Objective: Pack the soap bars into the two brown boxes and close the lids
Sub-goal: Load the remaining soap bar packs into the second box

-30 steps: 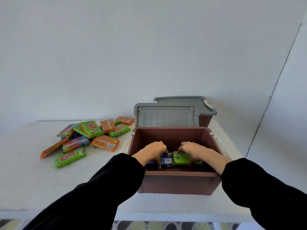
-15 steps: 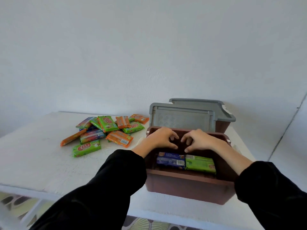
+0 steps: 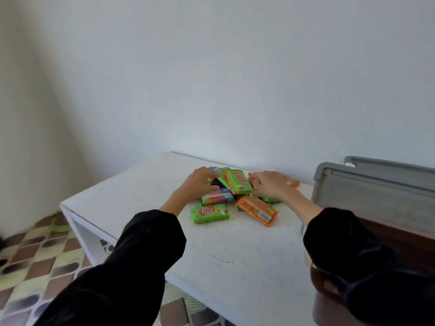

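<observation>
My left hand (image 3: 200, 182) curls round soap bars (image 3: 216, 198) at the pile's 9 o'clock edge. My right hand (image 3: 270, 184) grips the top green bar (image 3: 240, 182) from 3 o'clock. The brown box (image 3: 412, 243) stands at the table's (image 3: 235, 255) 3 o'clock side.

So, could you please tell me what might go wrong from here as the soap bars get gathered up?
The left hand and right hand squeeze several tilted soap bars between them; one could slip out and fall. The green bar and orange bar lie nearer, outside that grip, and may get left behind. The brown box sits close behind the right sleeve, which could knock it.
</observation>
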Demonstrator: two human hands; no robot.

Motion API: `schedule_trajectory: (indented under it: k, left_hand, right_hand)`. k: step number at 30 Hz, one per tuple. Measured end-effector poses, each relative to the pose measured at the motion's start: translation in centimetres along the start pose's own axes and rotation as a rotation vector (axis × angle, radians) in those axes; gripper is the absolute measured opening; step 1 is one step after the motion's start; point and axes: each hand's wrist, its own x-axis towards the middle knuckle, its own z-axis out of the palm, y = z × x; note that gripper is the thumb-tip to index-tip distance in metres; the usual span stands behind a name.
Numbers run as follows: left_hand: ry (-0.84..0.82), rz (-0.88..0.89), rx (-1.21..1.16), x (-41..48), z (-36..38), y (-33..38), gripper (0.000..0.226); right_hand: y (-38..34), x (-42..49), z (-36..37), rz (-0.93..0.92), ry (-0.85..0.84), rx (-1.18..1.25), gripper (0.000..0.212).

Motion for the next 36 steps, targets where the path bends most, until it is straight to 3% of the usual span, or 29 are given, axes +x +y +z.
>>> schedule_trajectory:
  k: [6,10,15,18,20,21,23,25,28,32,36]
  left_hand:
    - [-0.165,-0.225,0.023,3.4,1.2,-8.1,0.055]
    - [-0.352,-0.246,-0.006,4.5,2.9,-10.3,0.054]
    - [-0.426,-0.234,-0.062,5.2,3.6,-11.1,0.046]
    - [-0.373,-0.288,-0.116,5.8,3.4,-11.5,0.045]
    - [-0.325,-0.337,-0.183,6.0,3.2,-11.7,0.043]
    - [-0.306,-0.359,-0.213,6.1,3.1,-11.8,0.042]
    - [-0.274,-0.390,-0.258,6.0,2.5,-11.7,0.043]
    - [-0.226,-0.394,-0.277,5.8,1.9,-11.1,0.045]
    - [-0.159,-0.313,-0.293,5.6,0.6,-9.0,0.044]
    - [-0.157,-0.067,-0.307,5.4,-1.2,-3.0,0.034]
    - [-0.191,0.188,-0.258,4.7,-0.9,5.1,0.034]
  right_hand:
    - [0.3,4.4,5.3,0.150,-0.103,-0.047,0.073]
    - [1.1,4.0,7.3,0.224,-0.108,-0.082,0.098]
    - [1.2,4.0,8.3,0.247,-0.022,-0.022,0.101]
    - [1.1,4.1,8.1,0.324,-0.021,0.027,0.083]
    - [1.1,4.0,7.5,0.355,-0.049,0.029,0.049]
    - [1.2,4.0,7.1,0.363,-0.061,0.031,0.044]
    - [1.4,3.8,6.1,0.369,-0.113,0.046,0.056]
    - [1.6,3.3,4.8,0.360,-0.112,0.024,0.041]
    - [2.3,2.1,2.1,0.284,-0.085,0.037,0.043]
    - [3.5,-1.0,-3.1,0.267,-0.008,0.083,0.067]
    - [6.4,-6.5,-7.9,0.292,0.013,0.100,0.067]
